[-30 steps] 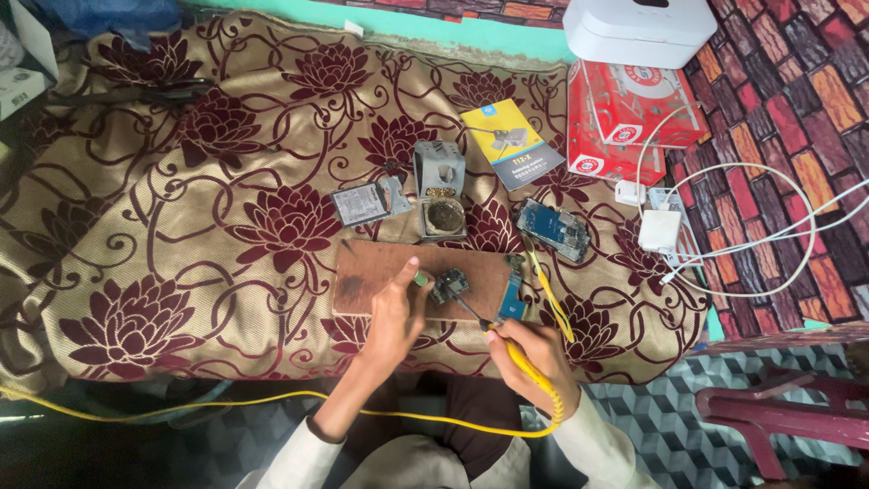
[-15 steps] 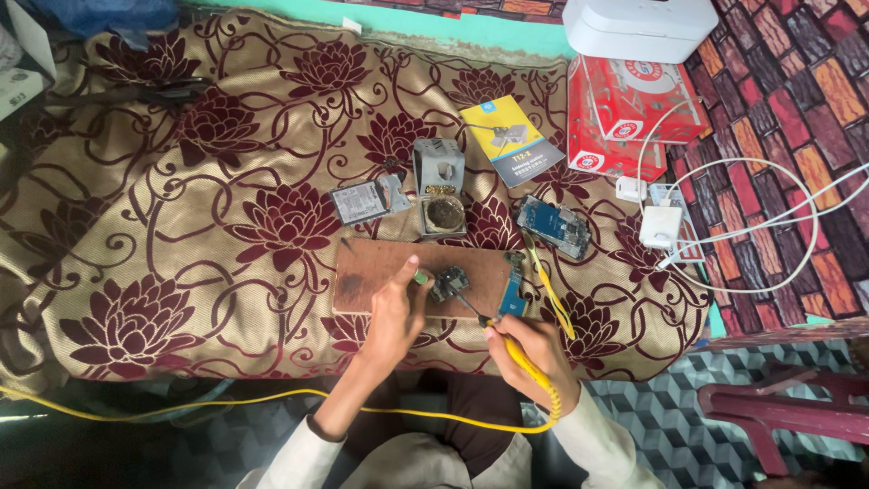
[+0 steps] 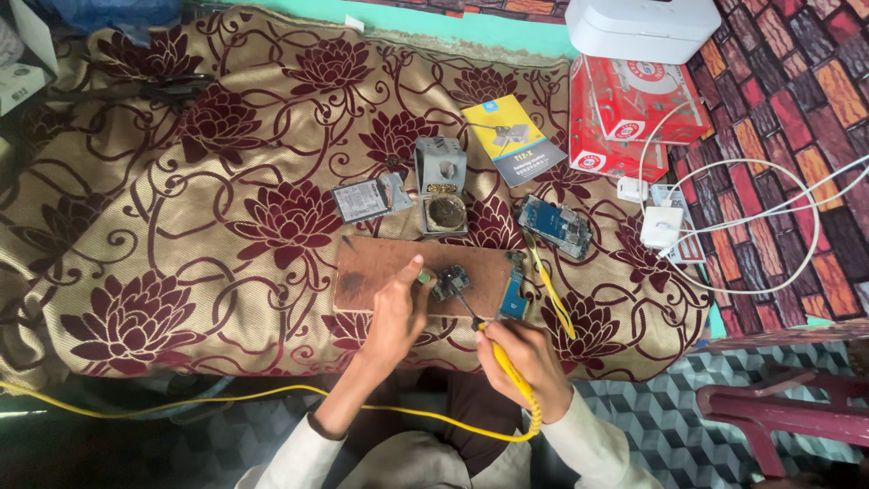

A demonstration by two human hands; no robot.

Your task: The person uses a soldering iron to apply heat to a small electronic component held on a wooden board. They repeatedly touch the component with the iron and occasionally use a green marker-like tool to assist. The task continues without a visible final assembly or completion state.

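Note:
On a brown wooden board (image 3: pixel 380 264) lies a small dark circuit board (image 3: pixel 450 282). My left hand (image 3: pixel 398 308) rests on the wooden board and pinches something small and greenish just left of the circuit board. My right hand (image 3: pixel 525 355) grips a yellow soldering iron (image 3: pixel 507 360); its thin tip reaches up to the circuit board. A yellow cord (image 3: pixel 226 398) trails from the iron to the left along the floor.
A grey iron stand with a tip-cleaner cup (image 3: pixel 442 186), a flat grey module (image 3: pixel 362 199), a blue opened phone board (image 3: pixel 554 225), yellow tweezers (image 3: pixel 548 285), a booklet (image 3: pixel 514 138), red boxes (image 3: pixel 625 113), a white box (image 3: pixel 643 27) and white chargers with cables (image 3: pixel 661 225) lie on the flowered cloth (image 3: pixel 181 208).
Both hands stay in nearly the same place; the soldering iron tip remains at the circuit board. The view shifted only slightly.

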